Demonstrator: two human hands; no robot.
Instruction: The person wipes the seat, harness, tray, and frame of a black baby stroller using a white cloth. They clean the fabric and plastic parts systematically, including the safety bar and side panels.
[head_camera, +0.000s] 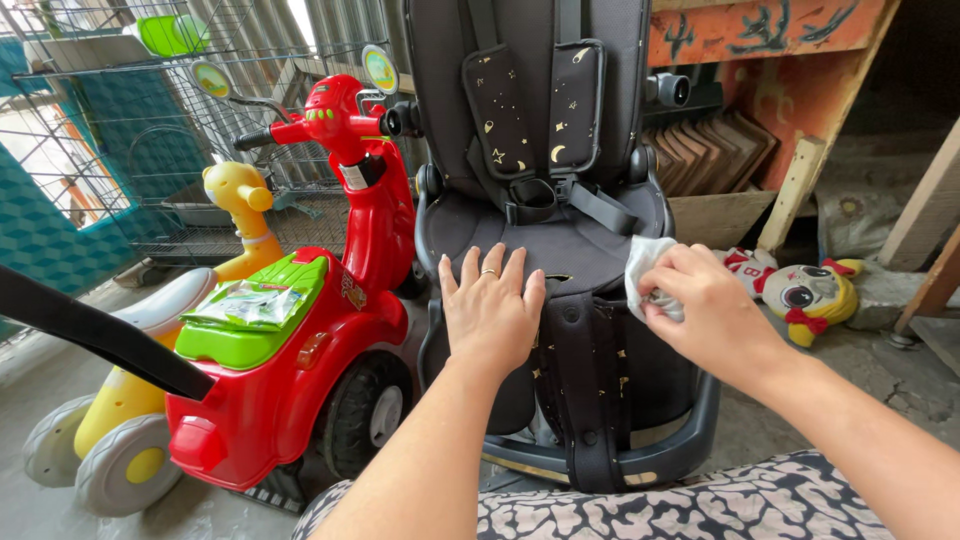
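A black child car seat (560, 240) with star-patterned harness pads stands upright in front of me. My left hand (490, 305) lies flat, fingers spread, on the front of its seat cushion; a ring is on one finger. My right hand (700, 300) is closed on a crumpled white wipe (645, 262), pressing it against the right edge of the cushion. The seat's buckle and straps (535, 195) hang at the back of the cushion.
A red toy scooter (320, 330) with a green seat and a plastic packet (245, 303) on it stands close at the left. Behind it is a yellow ride-on toy (215, 270). A stuffed doll (810, 290) lies right of the seat. Wire cages stand behind.
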